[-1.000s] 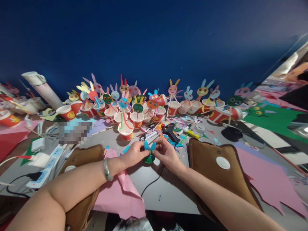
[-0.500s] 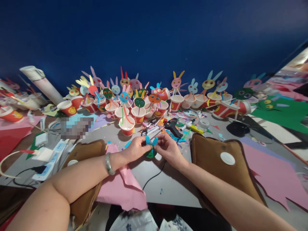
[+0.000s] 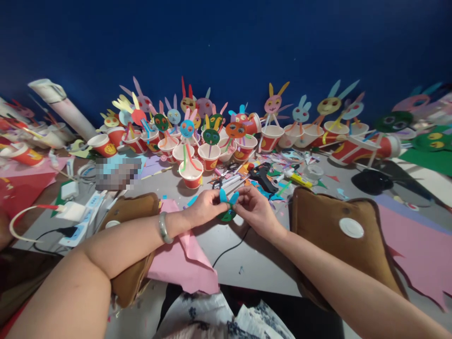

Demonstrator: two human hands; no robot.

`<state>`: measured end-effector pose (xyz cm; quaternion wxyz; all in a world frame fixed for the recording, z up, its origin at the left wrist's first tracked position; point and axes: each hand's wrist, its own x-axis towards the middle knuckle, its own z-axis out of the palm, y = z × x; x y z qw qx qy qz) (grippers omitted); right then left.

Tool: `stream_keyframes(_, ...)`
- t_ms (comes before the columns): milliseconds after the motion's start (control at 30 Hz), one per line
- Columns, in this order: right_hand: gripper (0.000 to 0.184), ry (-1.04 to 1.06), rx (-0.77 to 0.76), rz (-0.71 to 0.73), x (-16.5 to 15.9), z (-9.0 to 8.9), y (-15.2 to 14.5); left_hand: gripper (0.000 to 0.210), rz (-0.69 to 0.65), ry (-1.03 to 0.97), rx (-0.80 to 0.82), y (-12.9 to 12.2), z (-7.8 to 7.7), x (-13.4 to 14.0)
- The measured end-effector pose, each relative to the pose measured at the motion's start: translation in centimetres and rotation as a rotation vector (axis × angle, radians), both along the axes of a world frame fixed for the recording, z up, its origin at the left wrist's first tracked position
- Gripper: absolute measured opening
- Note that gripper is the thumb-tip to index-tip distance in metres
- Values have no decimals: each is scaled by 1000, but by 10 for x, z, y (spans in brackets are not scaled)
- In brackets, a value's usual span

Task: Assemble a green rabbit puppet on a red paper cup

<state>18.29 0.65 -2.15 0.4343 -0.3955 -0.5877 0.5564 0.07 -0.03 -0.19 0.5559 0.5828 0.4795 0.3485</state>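
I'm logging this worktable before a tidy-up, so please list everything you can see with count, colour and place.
Eared paper face: 1, green with blue ears, front centre, held
Paper cups: many, red and white, across the back
Other paper faces: many, mixed colours, mostly above the cups
Glue gun: 1, black, centre
Tape roll: 1, clear, right of centre
Padded pouches: 2, brown, front left and right
Pink sheets: several, pink, left, front and right
Power strip: 1, white and blue, left
Flask: 1, white, back left
Table: 1, grey, underneath
Wall: 1, dark blue, behind
Small scraps and tools: too jumbled to count
Bangle: 1, grey-green, left wrist
Left hand: 1, bare, front centre
Right hand: 1, bare, front centre
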Motion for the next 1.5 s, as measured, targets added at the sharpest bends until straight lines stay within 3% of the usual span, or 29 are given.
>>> stream_keyframes(367, 35, -13, 17, 9, 0, 0, 0, 12, -27, -33, 66, 3, -5, -1)
stream_keyframes(1500, 38, 26, -9, -9, 1, -2, 1, 20, -9, -41, -14, 2, -8, 1)
